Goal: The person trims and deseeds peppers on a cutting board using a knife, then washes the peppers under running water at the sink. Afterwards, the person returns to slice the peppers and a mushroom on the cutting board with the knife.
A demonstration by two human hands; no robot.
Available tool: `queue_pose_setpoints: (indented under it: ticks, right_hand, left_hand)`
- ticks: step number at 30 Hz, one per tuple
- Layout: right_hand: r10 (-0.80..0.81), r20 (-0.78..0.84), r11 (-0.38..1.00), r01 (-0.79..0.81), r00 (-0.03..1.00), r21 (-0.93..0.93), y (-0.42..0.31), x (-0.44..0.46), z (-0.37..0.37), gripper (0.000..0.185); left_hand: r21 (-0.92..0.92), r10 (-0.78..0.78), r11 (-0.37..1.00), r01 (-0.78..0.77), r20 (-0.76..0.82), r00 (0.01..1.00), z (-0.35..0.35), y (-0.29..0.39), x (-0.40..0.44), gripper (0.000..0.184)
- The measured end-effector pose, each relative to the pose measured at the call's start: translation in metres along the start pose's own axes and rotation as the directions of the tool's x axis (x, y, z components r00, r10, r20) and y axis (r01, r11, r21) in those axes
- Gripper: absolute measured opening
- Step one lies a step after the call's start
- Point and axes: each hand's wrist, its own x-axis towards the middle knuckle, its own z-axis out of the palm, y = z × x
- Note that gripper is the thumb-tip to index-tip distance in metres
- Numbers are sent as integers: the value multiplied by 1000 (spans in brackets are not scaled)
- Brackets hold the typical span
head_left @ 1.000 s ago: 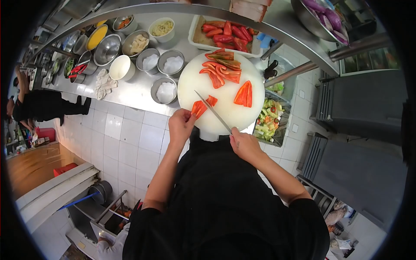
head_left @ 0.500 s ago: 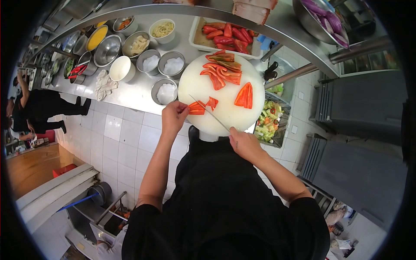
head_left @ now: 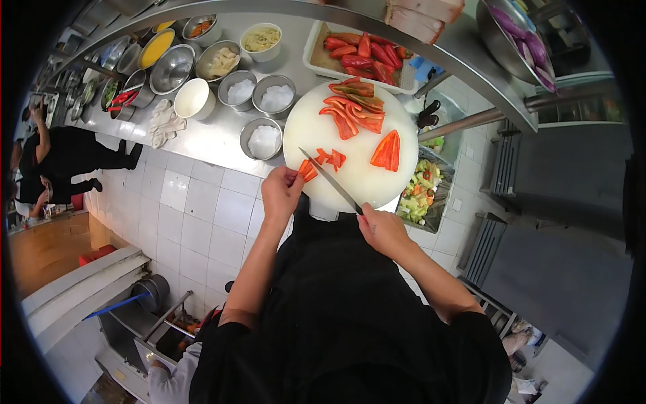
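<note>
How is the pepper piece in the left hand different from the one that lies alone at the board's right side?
The held piece is smaller; the lone piece is wider. The left hand pinches the held piece, while nothing touches the lone piece. Both are red.

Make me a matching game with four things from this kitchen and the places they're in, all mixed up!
Things:
1. knife
2. whole red peppers
3. purple vegetables
4. crumpled white cloth

Places:
A. on the steel table, beside a white tub
B. in a metal bowl
C. in the right hand
D. in a white tray

Right pairs: 1-C, 2-D, 3-B, 4-A
</note>
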Motion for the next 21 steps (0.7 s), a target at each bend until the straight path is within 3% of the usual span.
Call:
queue_pose_setpoints:
  ticks: [2, 4, 7, 13, 15, 19, 20, 21]
  right_hand:
    - [8, -2, 1000, -8, 1000, 27, -8, -4, -10, 17]
    - [-60, -170, 993, 75, 984, 86, -19, 1, -19, 16]
    - [-116, -155, 992, 121, 981, 21, -13, 11, -3, 16]
    - [-34, -18, 999, 34, 999, -31, -5, 4, -8, 18]
    - [-64, -95, 998, 66, 993, 17, -18, 4, -20, 18]
    - [-129, -249, 981, 160, 960, 107, -36, 10, -21, 17]
    - [-130, -248, 981, 160, 960, 108, -31, 10, -13, 17]
    - [-106, -138, 992, 114, 985, 47, -21, 12, 1, 19]
  left_hand:
    - [-17, 25, 1000, -25, -1, 1000, -3, -11, 6, 17]
    - [-38, 59, 998, -59, 3, 998, -3, -18, 13, 18]
    - [10, 104, 995, -104, 13, 995, -8, -11, 18, 19]
    - [44, 5, 999, -7, 41, 999, -9, -8, 7, 19]
    - [-55, -114, 992, 116, 29, 993, -4, -9, 3, 20]
    - [-138, -165, 976, 168, 32, 986, 0, -3, -6, 22]
    - [-171, -185, 967, 187, 30, 982, 2, -4, -7, 23]
    - [-204, -205, 957, 206, 28, 978, 3, -4, -8, 23]
